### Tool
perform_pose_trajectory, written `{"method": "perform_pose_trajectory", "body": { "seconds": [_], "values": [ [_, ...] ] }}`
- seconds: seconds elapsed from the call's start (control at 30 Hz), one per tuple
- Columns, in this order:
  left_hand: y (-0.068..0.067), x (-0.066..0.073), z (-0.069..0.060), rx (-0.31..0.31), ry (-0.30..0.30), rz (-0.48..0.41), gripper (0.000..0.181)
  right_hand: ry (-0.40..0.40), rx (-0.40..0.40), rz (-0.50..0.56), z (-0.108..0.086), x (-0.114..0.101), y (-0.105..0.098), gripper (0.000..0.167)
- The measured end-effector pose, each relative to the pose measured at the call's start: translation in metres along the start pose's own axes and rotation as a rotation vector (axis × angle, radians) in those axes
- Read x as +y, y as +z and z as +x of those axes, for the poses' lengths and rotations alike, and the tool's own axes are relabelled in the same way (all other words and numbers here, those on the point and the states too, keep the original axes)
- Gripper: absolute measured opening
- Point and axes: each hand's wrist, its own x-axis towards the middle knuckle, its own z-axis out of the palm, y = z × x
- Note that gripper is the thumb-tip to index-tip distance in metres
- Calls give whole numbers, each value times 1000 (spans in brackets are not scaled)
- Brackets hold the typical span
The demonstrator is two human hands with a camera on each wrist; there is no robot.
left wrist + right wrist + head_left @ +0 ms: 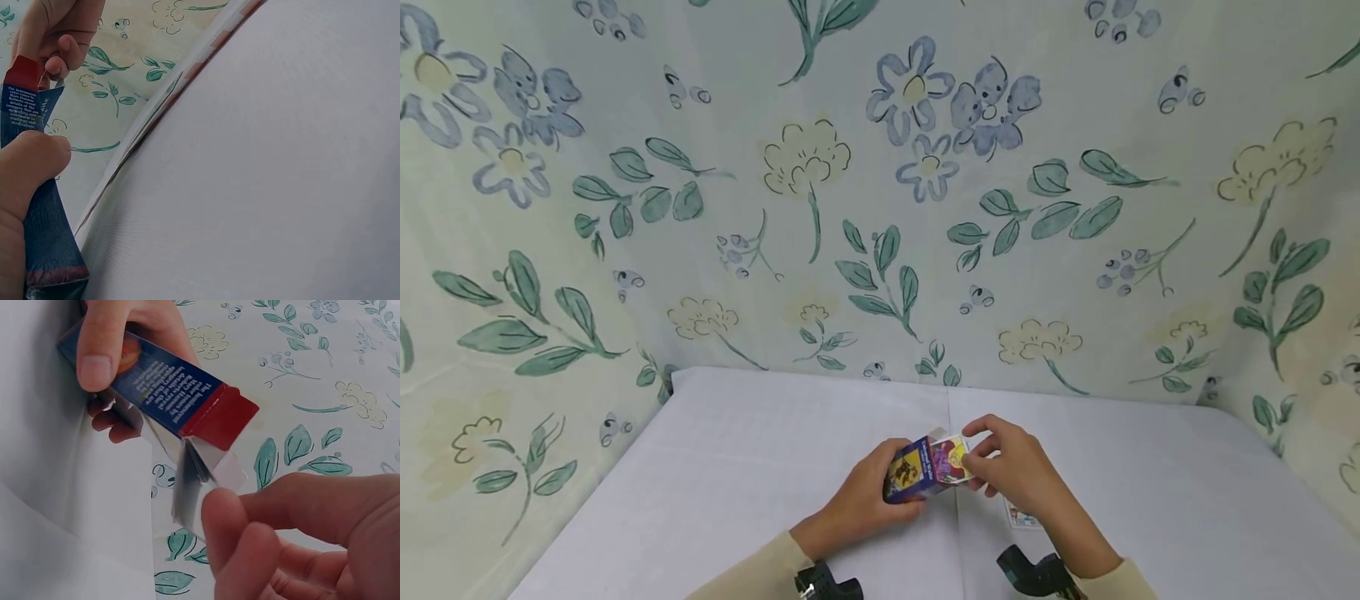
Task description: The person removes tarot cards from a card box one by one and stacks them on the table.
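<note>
My left hand [868, 496] grips a small blue card box [907, 471] with a yellow picture panel, holding it tilted above the table. The box's end toward my right hand is open, and its red flap [225, 419] stands out. A card [951, 460] with a yellow and purple picture sticks out of that end. My right hand [1015, 467] pinches the card's outer edge between thumb and fingers. In the right wrist view the card's thin edge [190, 487] shows between box and fingertips; whether it is one card or several, I cannot tell.
Another card [1021, 517] lies on the white-covered table [760, 450], partly hidden below my right hand. A flower-patterned cloth [865, 208] hangs behind the table and along its sides. Both wrists wear black camera mounts [1037, 573].
</note>
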Motion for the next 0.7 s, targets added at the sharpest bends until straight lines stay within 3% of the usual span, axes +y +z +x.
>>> {"method": "perform_pose_trajectory", "body": {
  "seconds": [0.7],
  "values": [
    [-2,1,1,8,6,9,72,-17,15,-33,1,2,-13,40]
  ]
}}
